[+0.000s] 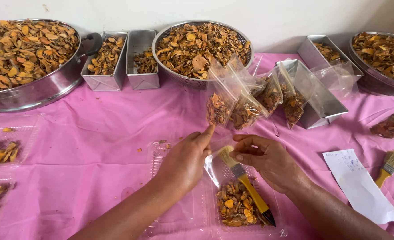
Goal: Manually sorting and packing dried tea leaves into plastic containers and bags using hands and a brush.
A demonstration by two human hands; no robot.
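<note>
while the left hand (184, 162) pinches the top of a clear bag (215, 166) and the right hand (268, 161) holds it with curled fingers, several filled bags (250, 104) already lean against a metal tin (323, 104). dried slices remain in the plastic tray (161, 155) beside a yellow-handled brush (246, 184). open pink cloth (99, 129) lies left; bowls crowd the far edge.
</note>
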